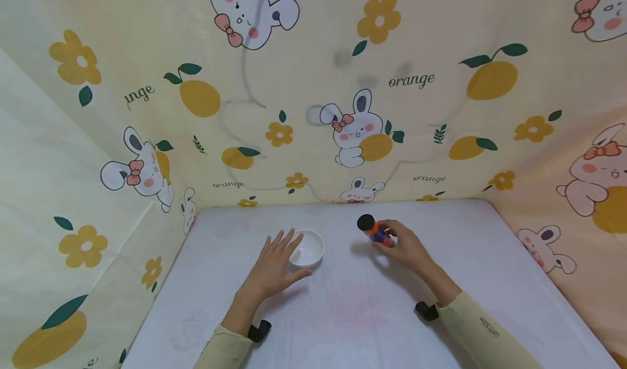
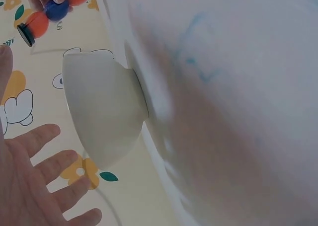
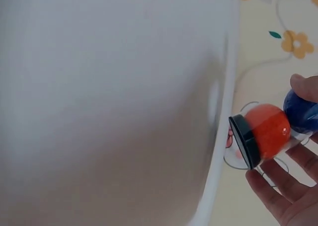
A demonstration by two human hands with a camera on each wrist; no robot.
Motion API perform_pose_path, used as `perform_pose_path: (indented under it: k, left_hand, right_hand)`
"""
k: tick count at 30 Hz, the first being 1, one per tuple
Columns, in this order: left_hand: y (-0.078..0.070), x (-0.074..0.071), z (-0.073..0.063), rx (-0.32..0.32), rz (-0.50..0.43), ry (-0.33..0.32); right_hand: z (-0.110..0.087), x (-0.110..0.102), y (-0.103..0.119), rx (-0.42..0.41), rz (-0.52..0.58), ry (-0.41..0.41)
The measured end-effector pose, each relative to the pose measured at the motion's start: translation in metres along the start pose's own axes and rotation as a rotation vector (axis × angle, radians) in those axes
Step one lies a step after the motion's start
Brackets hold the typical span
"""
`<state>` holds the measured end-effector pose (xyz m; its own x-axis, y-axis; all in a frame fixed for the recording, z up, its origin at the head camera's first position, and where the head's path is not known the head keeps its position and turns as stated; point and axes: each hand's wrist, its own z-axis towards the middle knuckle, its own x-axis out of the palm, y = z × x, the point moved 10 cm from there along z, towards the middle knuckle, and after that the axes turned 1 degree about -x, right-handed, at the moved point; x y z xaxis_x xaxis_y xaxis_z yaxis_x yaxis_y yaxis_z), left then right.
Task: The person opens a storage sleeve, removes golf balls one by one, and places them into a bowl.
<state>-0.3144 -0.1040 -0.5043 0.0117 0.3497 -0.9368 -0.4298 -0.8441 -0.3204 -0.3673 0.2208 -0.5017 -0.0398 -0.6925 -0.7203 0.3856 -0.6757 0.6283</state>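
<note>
My right hand [image 1: 409, 249] grips a clear tube [image 1: 378, 233] above the table. Orange and blue balls are stacked inside it, and its ends have black caps [image 3: 244, 141]. The tube is tilted. In the right wrist view, the thumb lies over the blue ball [image 3: 300, 112], with an orange ball [image 3: 268, 130] beside the cap. A white bowl [image 1: 313, 249] stands upright on the table, left of the tube. Beside that bowl, my left hand [image 1: 271, 268] holds nothing, its fingers spread. The left wrist view shows a gap between those fingers and the bowl wall [image 2: 104, 107].
The table [image 1: 343, 314] has a whitish cover with faint pink and blue marks. Patterned cloth walls [image 1: 303, 75] with rabbits, oranges and flowers enclose its back and sides. A small black device [image 1: 259, 331] sits at each wrist.
</note>
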Motion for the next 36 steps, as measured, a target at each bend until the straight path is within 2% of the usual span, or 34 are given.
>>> perform_pose_path:
  k: [10,16,23,36]
  left_hand:
    - [-0.001,-0.006,0.003,-0.011,-0.018,-0.013]
    - [-0.003,-0.006,0.005,0.003,-0.033,-0.009]
    - [-0.008,-0.007,0.009,0.025,-0.051,-0.021]
    - [-0.016,-0.002,0.015,0.029,-0.05,0.014]
  right_hand:
    - [-0.008,0.0,0.012,-0.034,0.015,-0.006]
    - [-0.01,0.004,0.016,-0.029,-0.01,0.011]
    - [-0.013,0.006,0.027,-0.076,-0.031,0.001]
    - [-0.015,0.015,0.036,-0.096,-0.028,0.032]
